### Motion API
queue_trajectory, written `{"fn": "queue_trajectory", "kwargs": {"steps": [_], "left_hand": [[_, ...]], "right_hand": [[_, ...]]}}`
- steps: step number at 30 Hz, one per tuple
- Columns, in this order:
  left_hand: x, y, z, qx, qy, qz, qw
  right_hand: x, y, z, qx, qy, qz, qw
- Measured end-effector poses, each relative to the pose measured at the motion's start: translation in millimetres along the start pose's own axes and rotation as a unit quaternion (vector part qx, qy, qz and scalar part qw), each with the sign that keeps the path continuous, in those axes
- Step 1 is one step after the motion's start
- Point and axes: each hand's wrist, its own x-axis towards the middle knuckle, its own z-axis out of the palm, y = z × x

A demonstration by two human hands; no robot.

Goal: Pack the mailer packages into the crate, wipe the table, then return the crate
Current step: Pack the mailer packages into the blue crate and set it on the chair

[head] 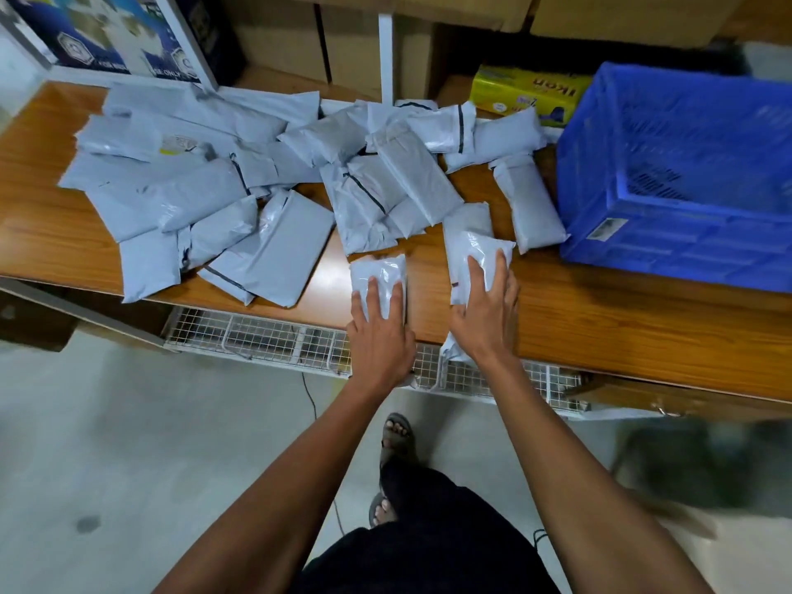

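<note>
Several grey mailer packages (240, 173) lie heaped over the left and middle of the wooden table (600, 319). The blue plastic crate (668, 242) stands at the table's right end and looks empty inside. My left hand (379, 332) lies over a small mailer (377, 270) at the table's front edge, with the thumb at its left side and the fingers across its top. My right hand (486, 312) holds another mailer (473, 250) the same way. That mailer's near end hangs past the table edge under my wrist.
A yellow packet (523, 92) lies behind the crate at the back. Cardboard boxes (351, 45) and a white post (385, 53) stand behind the table, and a framed poster (111, 32) leans at the back left. A wire rack (265, 336) hangs under the table's front edge.
</note>
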Motion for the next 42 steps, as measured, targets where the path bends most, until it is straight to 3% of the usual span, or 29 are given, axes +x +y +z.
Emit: {"fn": "queue_trajectory", "kwargs": {"steps": [13,19,27,30,34,42], "left_hand": [[-35,154,-44,-0.017,0.051,0.183,0.982],[-8,242,-51,-0.019,0.068,0.238,0.969],[95,365,-50,0.0,0.075,0.232,0.97],[146,408,-46,0.006,0.067,0.205,0.976],[211,451,-38,0.023,0.028,0.166,0.985],[299,472,19,0.081,-0.097,0.087,0.988]], "right_hand": [[-62,90,-136,-0.006,0.112,0.001,0.994],[-22,143,-189,0.007,0.144,0.022,0.989],[99,230,-238,0.014,0.129,0.033,0.991],[165,267,-252,0.015,0.108,0.033,0.993],[247,298,-261,0.012,0.019,0.035,0.999],[327,330,-219,-0.017,-0.126,-0.014,0.992]]}}
